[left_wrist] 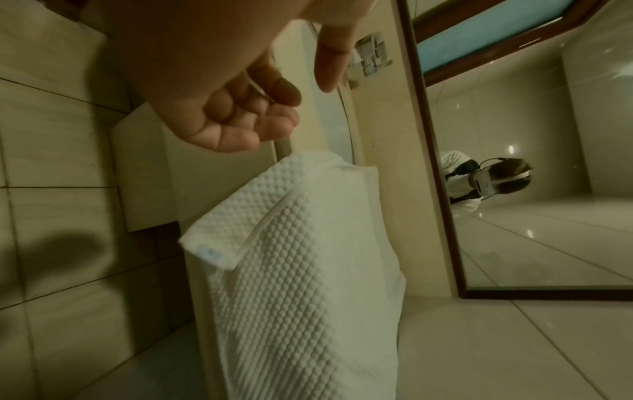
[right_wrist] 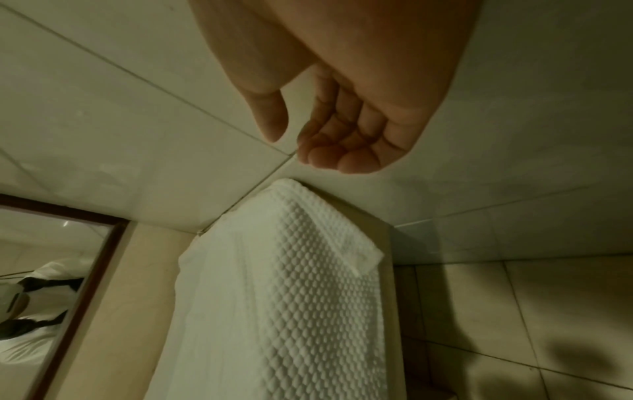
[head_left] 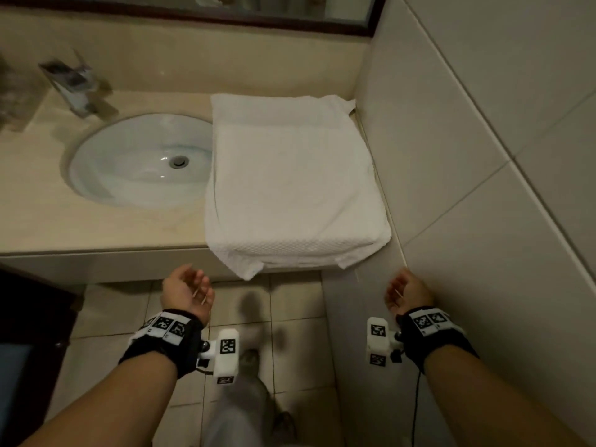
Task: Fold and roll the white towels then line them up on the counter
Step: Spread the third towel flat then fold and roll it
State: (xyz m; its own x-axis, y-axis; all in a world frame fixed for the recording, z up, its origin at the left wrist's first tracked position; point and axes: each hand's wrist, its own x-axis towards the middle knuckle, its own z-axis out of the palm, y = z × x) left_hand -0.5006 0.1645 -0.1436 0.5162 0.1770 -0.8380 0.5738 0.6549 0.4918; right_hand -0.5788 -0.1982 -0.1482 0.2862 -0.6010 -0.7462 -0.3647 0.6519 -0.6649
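A white waffle-weave towel (head_left: 293, 182) lies folded flat on the beige counter (head_left: 64, 217), right of the sink, its near edge hanging over the counter's front. The same towel (left_wrist: 294, 284) fills the left wrist view, and the towel (right_wrist: 301, 297) shows in the right wrist view against the wall. My left hand (head_left: 187, 290) hovers below the counter's front edge, left of the towel's hanging corner, fingers loosely curled and empty. My right hand (head_left: 408, 290) hovers beside the tiled wall, right of the towel, also loosely curled and holding nothing. Neither hand touches the towel.
A round white sink (head_left: 142, 159) with a chrome tap (head_left: 77, 88) sits left of the towel. A tiled wall (head_left: 483, 124) bounds the counter on the right. A framed mirror (head_left: 225, 11) runs along the back. Tiled floor (head_left: 290, 317) lies below.
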